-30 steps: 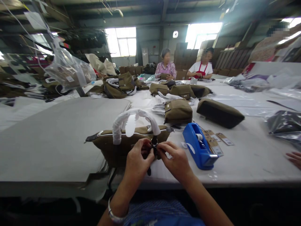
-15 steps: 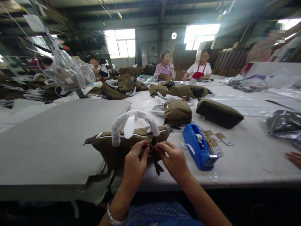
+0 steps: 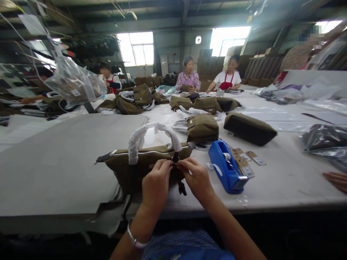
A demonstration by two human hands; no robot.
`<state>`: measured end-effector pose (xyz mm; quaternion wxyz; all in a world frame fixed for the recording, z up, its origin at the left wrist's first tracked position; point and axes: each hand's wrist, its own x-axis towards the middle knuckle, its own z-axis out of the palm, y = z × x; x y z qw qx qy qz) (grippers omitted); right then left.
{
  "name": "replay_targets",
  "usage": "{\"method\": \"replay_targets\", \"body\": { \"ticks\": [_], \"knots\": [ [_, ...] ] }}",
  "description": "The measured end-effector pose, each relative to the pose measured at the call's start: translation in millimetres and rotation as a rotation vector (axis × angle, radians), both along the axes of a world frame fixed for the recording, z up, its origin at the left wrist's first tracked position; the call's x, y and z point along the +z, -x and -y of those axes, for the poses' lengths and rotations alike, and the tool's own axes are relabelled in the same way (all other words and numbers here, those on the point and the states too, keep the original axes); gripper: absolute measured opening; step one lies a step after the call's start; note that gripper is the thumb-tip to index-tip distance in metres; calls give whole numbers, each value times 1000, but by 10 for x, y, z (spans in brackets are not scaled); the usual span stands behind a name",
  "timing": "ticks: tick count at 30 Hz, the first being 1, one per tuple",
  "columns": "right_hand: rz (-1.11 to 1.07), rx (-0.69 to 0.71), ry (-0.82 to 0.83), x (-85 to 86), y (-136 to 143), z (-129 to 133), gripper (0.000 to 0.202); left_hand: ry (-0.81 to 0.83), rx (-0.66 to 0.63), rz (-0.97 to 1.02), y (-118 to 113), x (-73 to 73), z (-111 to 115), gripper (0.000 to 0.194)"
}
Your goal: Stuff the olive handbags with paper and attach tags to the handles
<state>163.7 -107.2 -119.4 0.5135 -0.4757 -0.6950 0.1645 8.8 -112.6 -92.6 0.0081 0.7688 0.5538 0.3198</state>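
In front of the olive bag (image 3: 121, 170), left fingers (image 3: 163, 165) and right fingers (image 3: 188, 164) pinch a dark strap (image 3: 181, 187).

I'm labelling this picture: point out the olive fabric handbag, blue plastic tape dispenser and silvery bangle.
Olive fabric handbag (image 3: 141, 170), head view: front panel.
Blue plastic tape dispenser (image 3: 229, 174), head view: blue body.
Silvery bangle (image 3: 131, 236), head view: band's outer face.

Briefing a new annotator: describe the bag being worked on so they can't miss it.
Find the white table; near its front edge sits a blue tape dispenser. Just left of it is an olive bag, where the left hand and right hand pinch a dark hanging piece. Unlike the other olive bags behind, this one is nearest, its white-wrapped handle arching upright.
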Motion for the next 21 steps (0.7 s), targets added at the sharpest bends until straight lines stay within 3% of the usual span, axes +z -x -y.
{"method": "replay_targets", "body": {
  "ticks": [4,11,16,21],
  "knots": [
    [-35,4,18,27,5,-12,24,19,11,-4,-6,17,-37,13],
    [-40,-13,10,53,-10,-10,16,46,-173,156,89,19,-138,13],
    [-104,-65,-68,-8,-79,27,18,107,-186,415,191,18,-129,8],
    [-5,-95,-57,-73,-289,144,22,236,-173,737,229,41,-83,15]
  ]
}}
